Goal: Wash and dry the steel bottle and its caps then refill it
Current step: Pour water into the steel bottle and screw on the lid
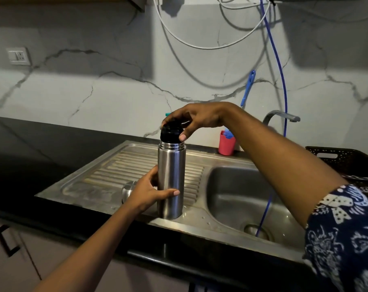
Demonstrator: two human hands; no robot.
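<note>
My right hand (pixel 200 120) reaches down from above, its fingers curled over the round black plastic cap (pixel 170 132) and the thumb tip pressed against the cap's right side, so I grip it all round. The cap sits in the mouth of the tall cylindrical steel bottle (pixel 171 182), just above the bare threaded rings of its neck.

My left hand (pixel 150 193) wraps the bottle's lower half from the left. The thumb lies across the front and the other fingers curl round the back, mostly out of sight. The bottle stands upright on the ribbed stainless-steel drainboard (pixel 119 165), near its front edge and just left of the sink basin (pixel 237 192).

Behind my left hand a small rounded steel outer cap (pixel 128 189) rests on the drainboard, partly hidden by the hand.

A thin blue hose (pixel 282 81) hangs down the wall and runs into the basin towards the drain. At the back rim of the sink stands a pink plastic cup (pixel 227 145) holding a blue brush. A grey metal tap (pixel 284 115) is to its right, and a black perforated plastic basket (pixel 345 155) stands on the far right.

The sink is set in a black stone counter (pixel 52 157) below a grey marble-patterned wall (pixel 94 91).
</note>
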